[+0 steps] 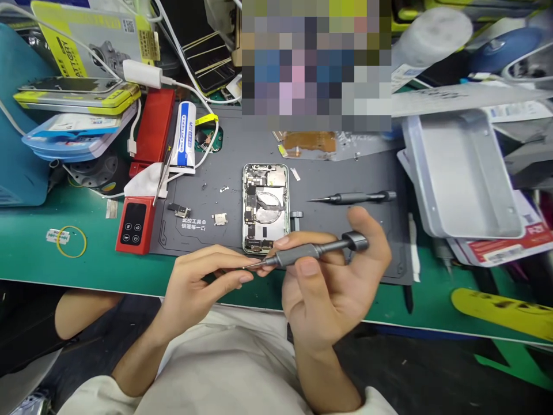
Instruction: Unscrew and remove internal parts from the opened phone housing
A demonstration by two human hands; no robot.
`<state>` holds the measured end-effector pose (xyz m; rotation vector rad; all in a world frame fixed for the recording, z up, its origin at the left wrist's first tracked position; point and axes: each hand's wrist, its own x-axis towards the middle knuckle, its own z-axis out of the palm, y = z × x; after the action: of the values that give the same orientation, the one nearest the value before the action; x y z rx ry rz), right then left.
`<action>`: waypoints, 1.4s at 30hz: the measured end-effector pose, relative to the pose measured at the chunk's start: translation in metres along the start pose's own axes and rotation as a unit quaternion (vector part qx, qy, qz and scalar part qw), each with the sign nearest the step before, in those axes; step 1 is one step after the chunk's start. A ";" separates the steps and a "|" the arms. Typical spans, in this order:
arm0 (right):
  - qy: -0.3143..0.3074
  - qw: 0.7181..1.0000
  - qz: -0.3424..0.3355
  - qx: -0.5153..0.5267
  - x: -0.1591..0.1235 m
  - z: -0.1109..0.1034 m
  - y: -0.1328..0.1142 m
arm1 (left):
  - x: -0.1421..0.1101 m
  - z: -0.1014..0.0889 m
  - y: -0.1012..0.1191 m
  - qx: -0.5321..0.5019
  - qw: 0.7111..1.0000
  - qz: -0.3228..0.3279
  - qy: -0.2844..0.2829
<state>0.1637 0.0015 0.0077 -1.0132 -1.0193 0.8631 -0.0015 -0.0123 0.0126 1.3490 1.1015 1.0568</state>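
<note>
My right hand [324, 288] holds a dark grey precision screwdriver [298, 253] slantwise, its thin tip pointing left and its round cap by my raised finger. At that tip, my left hand [203, 282] is closed in a pinch, thumb and fingertips around the shaft's end. Whatever is between them is too small to make out. Just beyond both hands lies an opened phone [265, 207], its inner parts and a round coil exposed. Part of another grey tool [296, 218] shows beside the phone, partly hidden by my right hand.
A second screwdriver [354, 197] lies right of the phone on the dark work mat [207, 236]. Small metal parts [220, 219] are at its left. Tweezers [163, 176] lean by a red device [135, 225] and a white-blue tube [185, 135]. An open grey tray [466, 173] stands right.
</note>
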 end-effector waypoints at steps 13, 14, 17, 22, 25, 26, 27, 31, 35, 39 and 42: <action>-0.002 0.999 0.004 0.045 0.000 0.000 0.001 | -0.001 -0.001 0.002 -0.019 1.000 0.000 0.003; -0.002 0.999 0.005 0.041 0.000 0.001 0.001 | -0.001 0.000 0.002 -0.018 1.000 0.000 0.003; 0.005 0.999 0.013 0.029 -0.001 0.002 0.001 | -0.001 0.000 0.001 -0.012 1.000 0.000 0.004; -0.001 0.999 0.016 0.035 -0.001 0.000 0.002 | 0.001 -0.001 0.001 -0.008 1.000 0.021 0.002; -0.004 0.999 0.022 0.044 -0.001 -0.001 0.002 | 0.003 0.000 0.002 -0.012 0.999 0.033 0.004; -0.004 0.999 0.025 0.048 -0.001 -0.001 0.002 | 0.003 0.000 0.002 -0.012 0.999 0.036 0.003; -0.004 0.998 0.028 0.051 -0.001 -0.001 0.002 | 0.003 0.000 0.002 -0.012 0.999 0.038 0.003; -0.004 0.998 0.032 0.058 0.000 -0.002 0.001 | 0.003 0.000 0.000 -0.013 0.999 0.045 0.002; -0.005 0.998 0.035 0.060 0.000 -0.001 0.001 | 0.003 -0.001 0.000 -0.013 0.999 0.050 -0.001; -0.002 0.998 0.029 0.051 0.000 -0.001 0.001 | 0.004 -0.001 0.000 -0.013 0.999 0.051 -0.001; -0.003 0.998 0.025 0.052 -0.001 -0.001 0.001 | 0.004 -0.001 0.001 -0.013 0.999 0.049 -0.003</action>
<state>0.1642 0.0011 0.0063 -0.9523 -0.9484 0.9508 -0.0013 -0.0080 0.0142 1.3967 1.0230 1.1341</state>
